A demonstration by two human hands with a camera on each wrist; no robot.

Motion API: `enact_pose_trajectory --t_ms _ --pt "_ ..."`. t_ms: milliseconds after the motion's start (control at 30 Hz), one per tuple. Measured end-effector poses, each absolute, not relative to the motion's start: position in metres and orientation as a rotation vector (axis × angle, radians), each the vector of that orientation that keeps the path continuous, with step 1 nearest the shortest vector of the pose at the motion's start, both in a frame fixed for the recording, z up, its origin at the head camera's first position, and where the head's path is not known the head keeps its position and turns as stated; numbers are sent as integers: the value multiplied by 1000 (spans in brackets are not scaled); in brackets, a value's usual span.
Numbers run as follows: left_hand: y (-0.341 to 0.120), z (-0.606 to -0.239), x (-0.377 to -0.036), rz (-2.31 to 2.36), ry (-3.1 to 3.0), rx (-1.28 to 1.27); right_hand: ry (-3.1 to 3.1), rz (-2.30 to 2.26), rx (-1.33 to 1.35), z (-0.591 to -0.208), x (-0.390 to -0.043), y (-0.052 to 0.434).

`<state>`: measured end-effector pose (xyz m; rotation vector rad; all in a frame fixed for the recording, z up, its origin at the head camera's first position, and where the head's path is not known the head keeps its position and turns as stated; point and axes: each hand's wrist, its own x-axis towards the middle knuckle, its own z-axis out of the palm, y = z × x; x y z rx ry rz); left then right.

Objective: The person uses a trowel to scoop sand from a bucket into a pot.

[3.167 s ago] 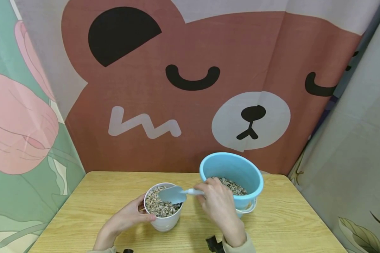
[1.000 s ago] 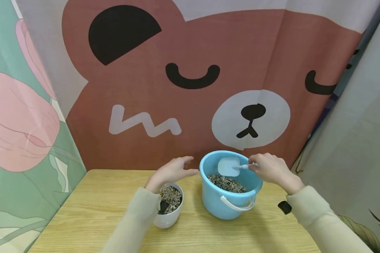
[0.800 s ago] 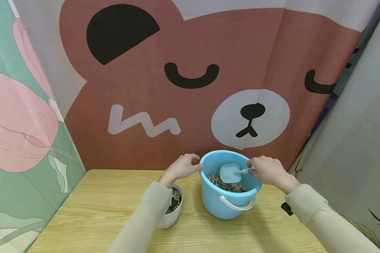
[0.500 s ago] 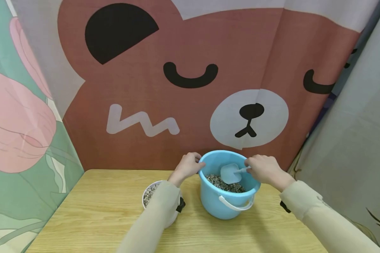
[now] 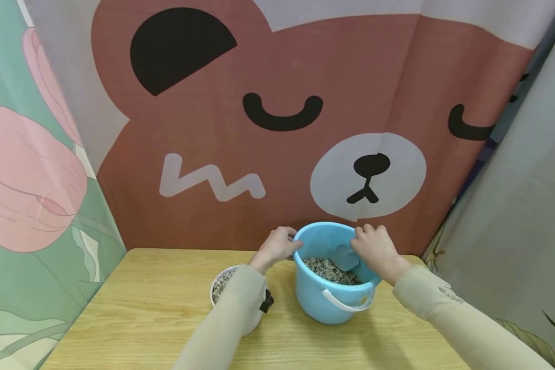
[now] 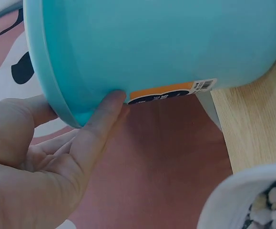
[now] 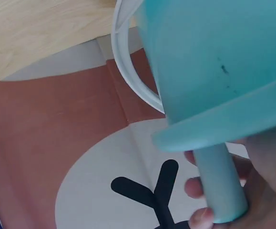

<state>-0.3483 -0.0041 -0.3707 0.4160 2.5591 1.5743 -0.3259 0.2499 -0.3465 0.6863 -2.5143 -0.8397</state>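
A light blue bucket (image 5: pixel 316 303), part filled with grey-brown gravel (image 5: pixel 330 272), stands on the table. My left hand (image 5: pixel 275 248) pinches its rim on the left; in the left wrist view one finger lies along the outer wall beside an orange label (image 6: pixel 161 91). Over the right side of the rim, my right hand (image 5: pixel 374 251) grips a small blue shovel (image 5: pixel 345 258), its blade down inside the bucket close to the gravel. The right wrist view shows the fingers wrapped about the shovel's handle (image 7: pixel 221 186). A white pot (image 6: pixel 223 198) of gravel sits left of the bucket, mostly hidden behind my left sleeve.
The bucket's white carrying handle (image 5: pixel 347 307) hangs down its front. Behind the wooden table (image 5: pixel 166 288) hangs a brown bear-print cloth (image 5: pixel 203 128). A pale curtain (image 5: pixel 527 221) stands at the right, a flowered one (image 5: pixel 32 185) at the left.
My left hand has let go of the white pot and taken the bucket's rim. The right hand has carried the shovel from above the pot into the bucket, its blade now tilted lower.
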Motion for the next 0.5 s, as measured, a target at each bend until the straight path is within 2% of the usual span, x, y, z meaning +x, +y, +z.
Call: enact_pose_trajectory --t_ms 267,500 --pt "-4 -371 -348 1605 2543 398 -2479 -852 790 -354 -332 240" --pt "-1 -373 -346 1591 2581 384 -2643 -522 1031 -343 -328 244"
